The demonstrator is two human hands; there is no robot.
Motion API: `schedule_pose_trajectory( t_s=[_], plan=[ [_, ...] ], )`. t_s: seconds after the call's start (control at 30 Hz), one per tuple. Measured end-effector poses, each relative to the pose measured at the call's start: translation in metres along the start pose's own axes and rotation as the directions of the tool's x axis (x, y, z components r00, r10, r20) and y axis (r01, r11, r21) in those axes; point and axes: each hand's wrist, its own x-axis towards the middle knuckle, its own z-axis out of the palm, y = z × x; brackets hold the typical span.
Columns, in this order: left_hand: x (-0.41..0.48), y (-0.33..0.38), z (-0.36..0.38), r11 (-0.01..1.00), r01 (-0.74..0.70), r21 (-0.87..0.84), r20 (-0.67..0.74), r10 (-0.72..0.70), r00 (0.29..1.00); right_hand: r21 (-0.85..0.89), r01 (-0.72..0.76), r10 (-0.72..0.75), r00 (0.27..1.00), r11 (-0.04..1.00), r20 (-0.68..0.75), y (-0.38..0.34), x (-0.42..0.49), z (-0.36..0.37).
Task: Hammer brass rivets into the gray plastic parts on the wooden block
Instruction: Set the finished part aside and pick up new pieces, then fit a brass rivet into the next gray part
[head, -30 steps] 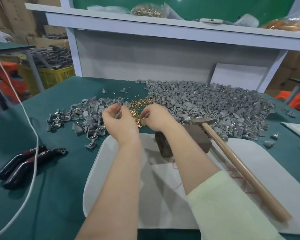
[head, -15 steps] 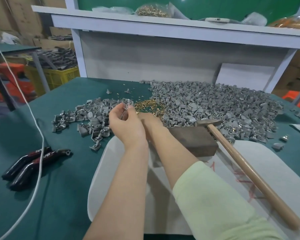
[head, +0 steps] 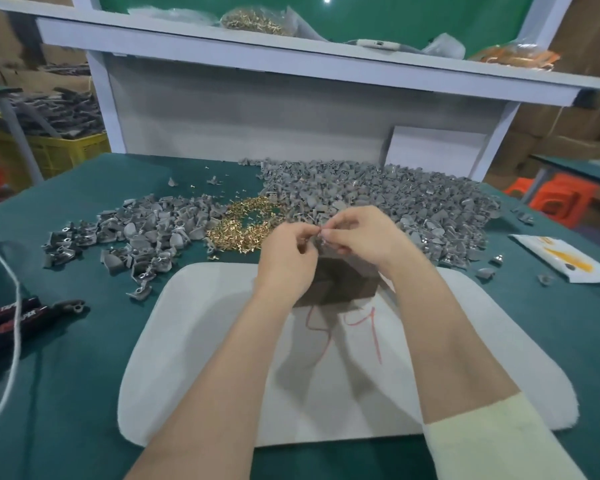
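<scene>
My left hand [head: 288,258] and my right hand [head: 364,237] meet fingertip to fingertip just above the dark wooden block [head: 336,284]. The left fingers pinch a small gray plastic part [head: 321,243]. The right thumb and forefinger pinch a tiny brass rivet against that part; the fingers hide most of it. The block stands on a white pad [head: 201,323], partly covered by both wrists. A loose heap of brass rivets [head: 243,226] lies just left of my hands. No hammer is in view.
A big heap of gray parts [head: 413,199] fills the table behind and right, a smaller one [head: 146,230] lies left. Black-and-red pliers [head: 25,317] and a white cord [head: 11,341] lie at the left edge. A yellow-printed packet [head: 565,258] lies right.
Both hands have moved right from the brass rivet heap and come together over the wooden block. The hammer, seen leaning at the block earlier, is out of sight.
</scene>
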Motion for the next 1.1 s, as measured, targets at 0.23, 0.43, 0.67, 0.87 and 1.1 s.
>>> schedule_pose_trajectory(
  t_s=[0.23,0.43,0.67,0.87,1.1],
  plan=[
    [-0.010,0.003,0.008,0.990,-0.049,0.131,0.083,0.039,0.996,-0.219,0.023,-0.031,0.999,0.976,-0.035,0.019,-0.010,0.002],
    [-0.006,0.005,0.001,0.948,-0.023,0.319,-0.084,0.053,0.995,-0.406,-0.014,-0.032,0.994,0.914,-0.106,0.017,-0.007,0.008],
    [-0.009,0.005,0.004,0.932,-0.040,0.361,0.094,0.006,0.996,-0.078,-0.019,0.004,0.983,0.997,-0.185,0.027,-0.007,0.003],
    [-0.008,0.005,0.003,0.928,-0.017,0.372,0.086,-0.017,0.996,0.034,-0.053,0.058,0.984,0.998,-0.167,0.029,-0.009,-0.002],
    [-0.009,0.008,-0.001,0.963,-0.024,0.269,0.043,0.013,0.999,0.082,0.051,-0.039,0.990,0.995,-0.133,0.018,-0.017,-0.002]
  ],
)
